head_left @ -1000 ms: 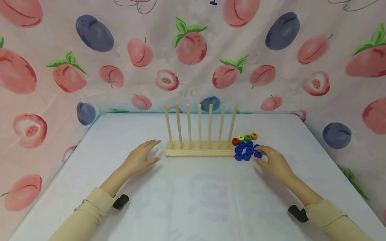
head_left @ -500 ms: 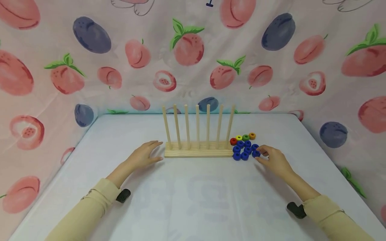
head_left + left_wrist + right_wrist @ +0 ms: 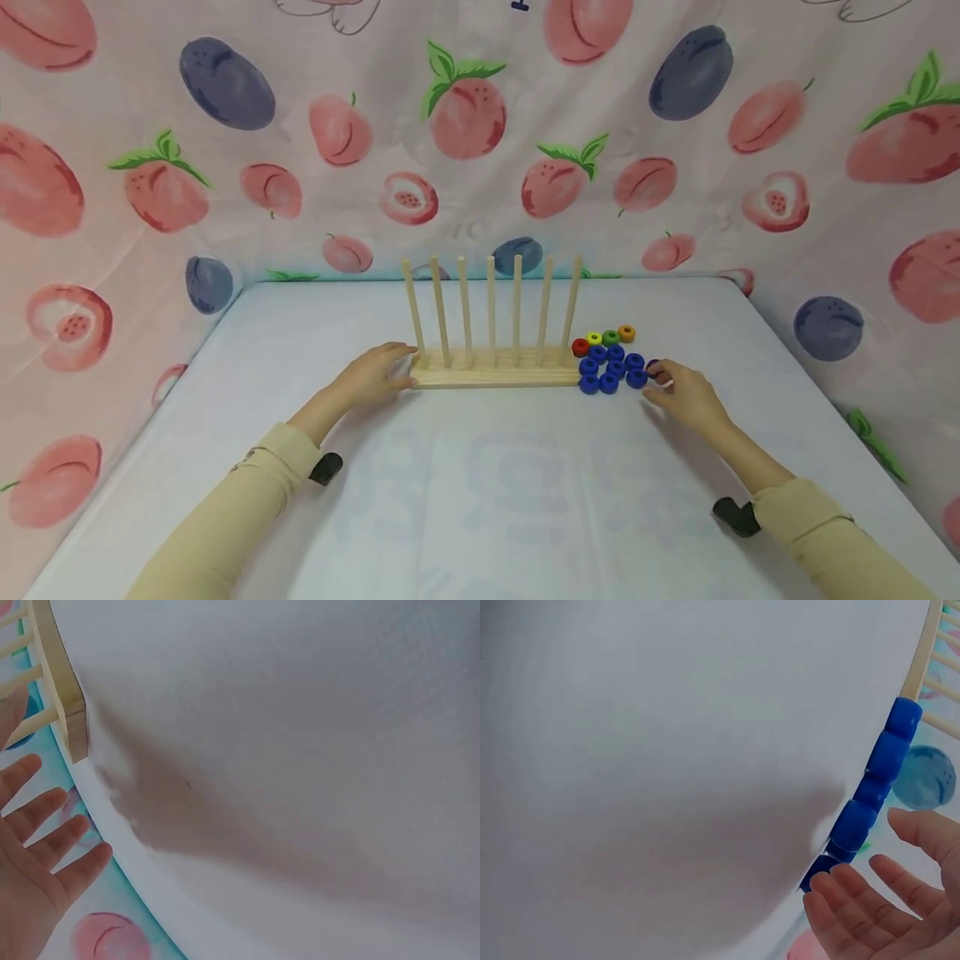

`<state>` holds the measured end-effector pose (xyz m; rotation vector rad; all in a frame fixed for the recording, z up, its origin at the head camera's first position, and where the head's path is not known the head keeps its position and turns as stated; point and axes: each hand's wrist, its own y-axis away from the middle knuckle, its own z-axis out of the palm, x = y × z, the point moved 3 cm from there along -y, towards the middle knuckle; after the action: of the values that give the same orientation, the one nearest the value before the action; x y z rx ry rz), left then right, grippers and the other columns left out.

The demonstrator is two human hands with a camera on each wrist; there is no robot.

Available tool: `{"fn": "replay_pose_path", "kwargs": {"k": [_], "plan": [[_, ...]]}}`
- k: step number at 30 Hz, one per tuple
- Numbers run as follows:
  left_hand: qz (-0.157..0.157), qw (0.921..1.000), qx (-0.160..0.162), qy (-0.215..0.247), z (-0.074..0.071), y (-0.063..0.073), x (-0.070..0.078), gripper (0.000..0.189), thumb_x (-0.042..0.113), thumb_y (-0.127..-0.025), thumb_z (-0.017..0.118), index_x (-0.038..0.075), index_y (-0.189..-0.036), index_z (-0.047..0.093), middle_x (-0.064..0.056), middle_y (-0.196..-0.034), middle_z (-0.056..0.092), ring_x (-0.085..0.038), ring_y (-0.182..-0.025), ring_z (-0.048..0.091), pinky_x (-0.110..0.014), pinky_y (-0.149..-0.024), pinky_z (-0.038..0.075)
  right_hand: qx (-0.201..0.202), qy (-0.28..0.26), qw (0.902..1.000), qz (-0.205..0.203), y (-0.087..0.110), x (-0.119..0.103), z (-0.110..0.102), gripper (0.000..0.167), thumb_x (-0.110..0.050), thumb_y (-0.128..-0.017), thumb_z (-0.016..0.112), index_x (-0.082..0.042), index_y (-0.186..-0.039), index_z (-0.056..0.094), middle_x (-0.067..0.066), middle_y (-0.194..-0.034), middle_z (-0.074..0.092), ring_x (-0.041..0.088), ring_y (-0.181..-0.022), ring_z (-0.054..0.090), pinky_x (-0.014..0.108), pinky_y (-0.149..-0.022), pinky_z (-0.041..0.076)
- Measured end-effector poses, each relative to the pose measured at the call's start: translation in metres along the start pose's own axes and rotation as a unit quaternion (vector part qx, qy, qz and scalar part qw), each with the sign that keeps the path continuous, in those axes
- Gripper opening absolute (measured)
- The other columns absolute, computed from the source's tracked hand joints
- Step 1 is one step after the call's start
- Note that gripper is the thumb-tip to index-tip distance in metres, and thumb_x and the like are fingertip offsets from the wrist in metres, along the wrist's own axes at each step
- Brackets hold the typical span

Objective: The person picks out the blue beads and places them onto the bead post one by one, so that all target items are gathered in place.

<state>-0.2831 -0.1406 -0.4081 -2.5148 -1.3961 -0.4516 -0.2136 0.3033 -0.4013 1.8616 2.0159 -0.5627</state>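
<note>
A wooden peg rack (image 3: pixel 495 379) with a row of upright bare dowels stands mid-table in the head view. At its left end is my left hand (image 3: pixel 371 377), thumb by the front edge and fingertips by the rear; whether they touch is unclear. In the left wrist view its fingers (image 3: pixel 56 844) are spread and straight. Blue beads (image 3: pixel 616 369) lie in a cluster off the rack's right end. My right hand (image 3: pixel 690 400) is beside them, its fingertips by a darker blue bead (image 3: pixel 653 366), partly hidden. Thumb and fingers look apart in the right wrist view.
Behind the blue beads lie a red bead (image 3: pixel 581 347), a yellow bead (image 3: pixel 595 338), a green bead (image 3: pixel 611 337) and an orange bead (image 3: pixel 626 334). A white cloth (image 3: pixel 495 483) covers the table. A fruit-print curtain (image 3: pixel 465 200) hangs behind it.
My left hand has moved right, up to the rack's left end. My right hand has shifted slightly away from the cluster, and the bead at its fingertips now shows. The rack stays put.
</note>
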Motion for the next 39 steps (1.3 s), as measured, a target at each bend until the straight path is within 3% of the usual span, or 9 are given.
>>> {"fn": "replay_pose_path", "kwargs": {"k": [8,15,23,32,39], "plan": [[-0.004,0.9997,-0.020,0.010,0.005,-0.006,-0.003,0.061,0.028,-0.089,0.065,-0.003,-0.136,0.044,-0.028,-0.138,0.045,-0.045,-0.128,0.043,-0.058,-0.108,0.034,-0.001,0.005,1.0000,0.006,-0.004,0.004,0.002,0.036,-0.011,-0.084,0.066,0.010,-0.111,0.056,0.028,-0.096,0.064,0.039,-0.084,0.064,0.047,-0.071,0.055],[-0.007,0.9992,-0.036,-0.013,0.013,-0.009,-0.008,0.061,0.032,-0.089,0.064,-0.001,-0.137,0.046,-0.026,-0.142,0.042,-0.045,-0.130,0.041,-0.058,-0.108,0.034,0.006,0.006,0.9999,-0.007,-0.009,0.002,0.003,0.032,-0.009,-0.083,0.066,0.011,-0.106,0.058,0.023,-0.086,0.066,0.037,-0.079,0.065,0.042,-0.063,0.055],[0.005,0.9991,-0.034,-0.026,0.013,-0.009,-0.008,0.061,0.033,-0.089,0.064,-0.002,-0.137,0.046,-0.023,-0.145,0.040,-0.043,-0.132,0.039,-0.056,-0.110,0.033,0.003,0.015,0.9999,-0.002,-0.015,0.001,0.006,0.032,-0.008,-0.083,0.066,0.012,-0.106,0.058,0.022,-0.083,0.066,0.034,-0.076,0.065,0.040,-0.062,0.055],[0.009,0.9978,-0.065,0.012,0.016,-0.012,-0.006,0.060,0.027,-0.090,0.063,-0.006,-0.137,0.043,-0.020,-0.149,0.034,-0.041,-0.135,0.035,-0.053,-0.114,0.028,-0.007,0.029,0.9996,-0.005,-0.017,-0.001,0.006,0.033,-0.008,-0.081,0.070,0.013,-0.104,0.058,0.023,-0.083,0.065,0.032,-0.074,0.063,0.043,-0.063,0.053],[0.003,0.9983,-0.056,0.017,0.017,-0.012,-0.008,0.060,0.026,-0.090,0.063,-0.006,-0.137,0.043,-0.021,-0.148,0.035,-0.040,-0.134,0.037,-0.051,-0.113,0.030,-0.004,0.031,0.9995,-0.005,-0.019,0.000,0.008,0.031,-0.006,-0.080,0.070,0.012,-0.103,0.059,0.023,-0.085,0.066,0.032,-0.077,0.064,0.044,-0.067,0.054]]}}
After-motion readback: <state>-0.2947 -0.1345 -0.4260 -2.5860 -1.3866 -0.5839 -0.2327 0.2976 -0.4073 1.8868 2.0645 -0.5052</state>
